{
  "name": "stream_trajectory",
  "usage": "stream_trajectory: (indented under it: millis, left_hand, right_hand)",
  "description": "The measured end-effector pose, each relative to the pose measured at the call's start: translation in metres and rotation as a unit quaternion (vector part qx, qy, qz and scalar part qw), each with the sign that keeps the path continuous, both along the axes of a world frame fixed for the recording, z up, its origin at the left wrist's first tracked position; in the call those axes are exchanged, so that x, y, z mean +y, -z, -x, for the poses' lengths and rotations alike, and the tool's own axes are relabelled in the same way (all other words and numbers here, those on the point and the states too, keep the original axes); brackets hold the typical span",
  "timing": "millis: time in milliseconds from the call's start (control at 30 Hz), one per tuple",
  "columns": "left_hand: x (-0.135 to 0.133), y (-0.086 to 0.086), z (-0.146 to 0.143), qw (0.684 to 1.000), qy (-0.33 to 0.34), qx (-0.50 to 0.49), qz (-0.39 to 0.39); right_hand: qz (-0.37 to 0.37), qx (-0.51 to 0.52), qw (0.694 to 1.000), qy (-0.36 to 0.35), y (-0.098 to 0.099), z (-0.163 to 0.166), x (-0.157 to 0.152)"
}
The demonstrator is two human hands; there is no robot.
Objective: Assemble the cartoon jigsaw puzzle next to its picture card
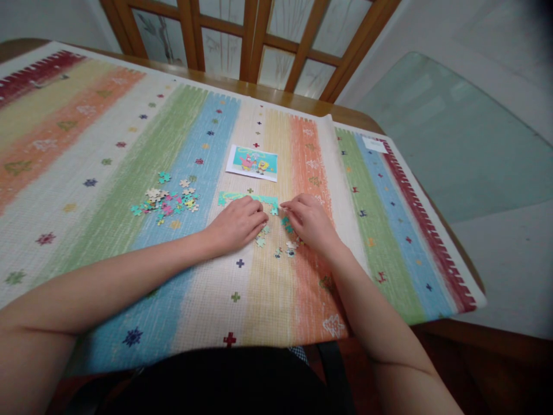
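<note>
A joined strip of teal jigsaw puzzle pieces (225,198) lies on the striped tablecloth, partly covered by my left hand. My left hand (242,222) rests at the strip's lower edge, its fingers curled together; whatever is under the fingertips is hidden. Just past the strip's right end, my right hand (310,218) has thumb and forefinger closed in a pinch, and I cannot make out what is between them. Loose puzzle pieces (261,242) lie between and below the hands, some partly under the right hand. Above the strip is a small printed cartoon picture (254,162).
A pile of mixed puzzle pieces (166,202) lies left of my hands, beyond the left forearm. The striped tablecloth (207,305) covers the table, with a white label (374,144) at the far right. Wooden glazed doors (250,43) stand behind the table.
</note>
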State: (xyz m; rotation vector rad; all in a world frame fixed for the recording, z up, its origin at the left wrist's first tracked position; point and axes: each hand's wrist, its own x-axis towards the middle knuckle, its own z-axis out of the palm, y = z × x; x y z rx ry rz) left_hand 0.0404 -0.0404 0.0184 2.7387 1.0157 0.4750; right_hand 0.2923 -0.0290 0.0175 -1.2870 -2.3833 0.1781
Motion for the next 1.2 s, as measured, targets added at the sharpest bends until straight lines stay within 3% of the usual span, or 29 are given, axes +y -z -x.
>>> stream_trajectory:
  millis: [100,300,500,900,1067,1200]
  left_hand:
    - [0.000,0.007,-0.001,1.000,0.015,0.020,-0.011]
    - [0.002,0.014,-0.002,0.996,0.028,0.089,0.012]
    - [-0.001,0.007,-0.002,0.992,0.037,0.124,-0.008]
    - [-0.005,0.006,-0.004,0.991,0.032,0.123,-0.030]
    - [-0.003,0.005,-0.006,0.992,0.039,0.115,-0.035]
    - [0.002,0.005,-0.004,0.993,0.041,0.099,-0.045]
  right_hand:
    - [-0.004,-0.074,0.997,-0.037,-0.007,-0.005,-0.009]
    - [0.010,-0.191,0.981,-0.024,-0.018,0.001,-0.023]
    - [0.042,-0.206,0.977,-0.029,-0.024,0.001,-0.026]
    - [0.026,-0.268,0.963,-0.007,-0.033,0.015,-0.039]
    - [0.031,-0.257,0.966,-0.006,-0.033,0.015,-0.033]
    - [0.068,-0.128,0.989,-0.014,-0.027,-0.007,-0.010]
